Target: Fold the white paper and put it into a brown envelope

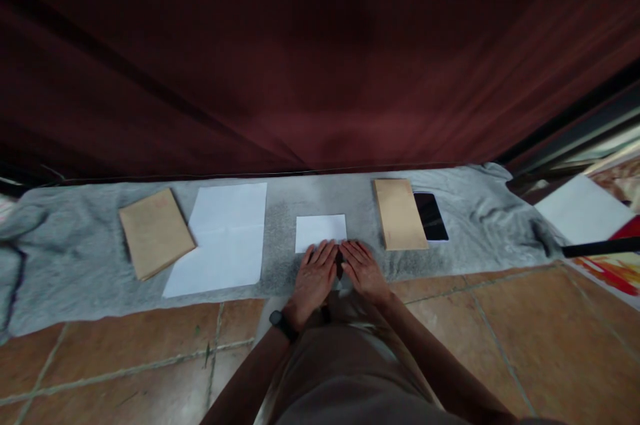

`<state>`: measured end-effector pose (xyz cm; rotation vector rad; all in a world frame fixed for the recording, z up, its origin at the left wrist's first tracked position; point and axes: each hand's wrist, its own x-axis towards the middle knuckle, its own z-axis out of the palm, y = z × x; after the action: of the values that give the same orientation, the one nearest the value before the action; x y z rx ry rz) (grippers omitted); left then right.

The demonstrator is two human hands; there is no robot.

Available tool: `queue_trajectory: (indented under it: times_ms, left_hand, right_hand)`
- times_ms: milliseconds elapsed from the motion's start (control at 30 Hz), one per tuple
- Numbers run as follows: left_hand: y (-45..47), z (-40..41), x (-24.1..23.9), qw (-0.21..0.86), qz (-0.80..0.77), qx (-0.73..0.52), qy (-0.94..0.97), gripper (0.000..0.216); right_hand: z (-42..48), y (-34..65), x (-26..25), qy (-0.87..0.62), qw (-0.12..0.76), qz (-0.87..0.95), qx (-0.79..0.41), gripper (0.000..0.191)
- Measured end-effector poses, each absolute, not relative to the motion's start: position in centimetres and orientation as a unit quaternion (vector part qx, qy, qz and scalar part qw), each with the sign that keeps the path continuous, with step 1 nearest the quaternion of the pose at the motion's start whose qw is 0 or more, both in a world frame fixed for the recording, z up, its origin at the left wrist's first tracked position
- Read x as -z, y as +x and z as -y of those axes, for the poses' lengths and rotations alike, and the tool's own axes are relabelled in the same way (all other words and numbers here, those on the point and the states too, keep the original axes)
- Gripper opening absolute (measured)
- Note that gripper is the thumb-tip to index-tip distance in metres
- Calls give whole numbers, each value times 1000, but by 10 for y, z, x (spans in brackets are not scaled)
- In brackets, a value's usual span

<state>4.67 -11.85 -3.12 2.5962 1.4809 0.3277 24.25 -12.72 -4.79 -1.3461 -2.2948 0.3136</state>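
A small white sheet of paper (321, 228) lies on the grey cloth in front of me. My left hand (315, 273) rests flat with its fingers stretched over the paper's near edge; a dark watch is on that wrist. Beside it, my right hand (364, 272) lies flat too, fingertips by the paper's near right corner. Between the two hands shows a narrow dark gap. Neither hand grips anything that I can see. What lies under the palms is hidden.
Left, a brown envelope stack (157, 233) overlaps a large white sheet (225, 238). Right, a tan envelope stack (400, 215) partly covers a dark-screened phone or tablet (431, 216). Grey cloth (285, 202) covers the narrow surface, with a dark red curtain (320, 78) behind. Another white sheet (585, 210) is far right.
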Motion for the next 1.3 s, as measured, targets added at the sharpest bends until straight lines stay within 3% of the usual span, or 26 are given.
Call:
queue_trajectory:
  times_ms: [433,1067,1300]
  left_hand:
    - [55,73,24,103,-426,-94,894,48]
    - [65,26,46,73,-454,-115,881,54]
    - [51,46,41,78,-490,-139,857,54]
  right_hand:
    - [129,240,52,-501,242,826,-91,34]
    - [130,238,49,-515,239,816,-106,47]
    - [130,237,50,-521,241,813,-93,46]
